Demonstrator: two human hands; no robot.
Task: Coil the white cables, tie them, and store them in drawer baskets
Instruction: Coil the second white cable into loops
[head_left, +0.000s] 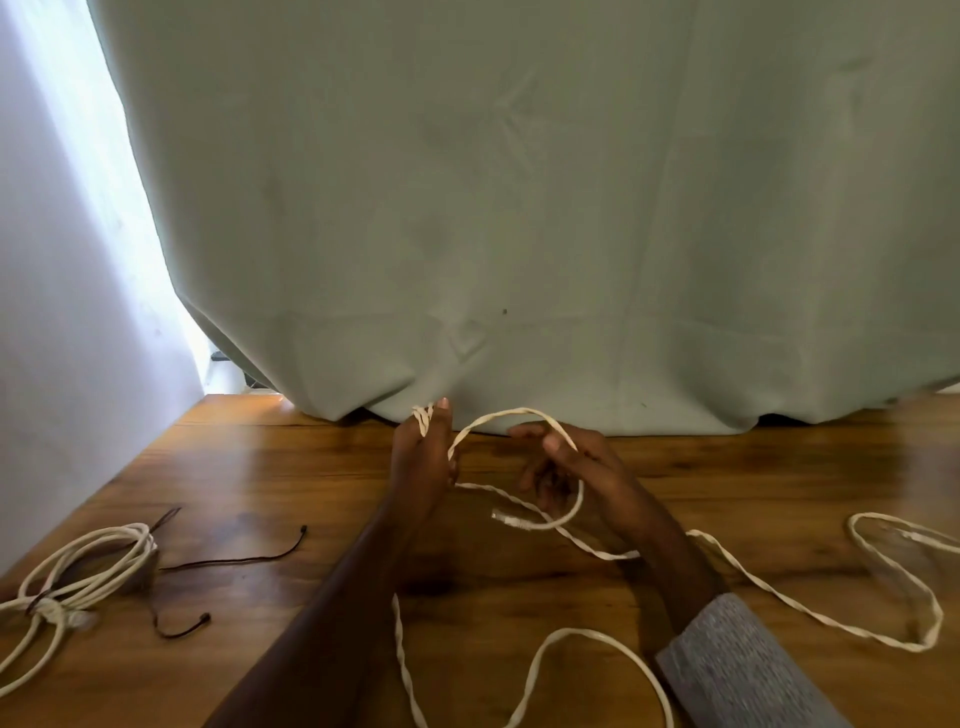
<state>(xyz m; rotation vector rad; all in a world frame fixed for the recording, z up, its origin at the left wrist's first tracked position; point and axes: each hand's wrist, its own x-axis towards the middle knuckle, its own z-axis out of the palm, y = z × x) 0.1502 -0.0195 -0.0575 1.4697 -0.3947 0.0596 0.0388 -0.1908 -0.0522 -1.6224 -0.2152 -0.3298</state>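
Note:
A long white twisted cable (779, 590) trails loose over the wooden table (291, 483), from the right edge to the front. My left hand (423, 460) grips strands of it near the curtain's hem, fingers pointing up. A loop arches from there to my right hand (576, 473), which pinches the cable; its clear plug end (511, 519) hangs just below that hand. At the far left lies a second white cable (88, 564), coiled and tied with a knot.
A thin dark brown cord (234, 561) lies on the table between the tied coil and my left forearm. A pale green curtain (519, 208) hangs behind the table, its hem touching the back edge. A white wall rises at the left.

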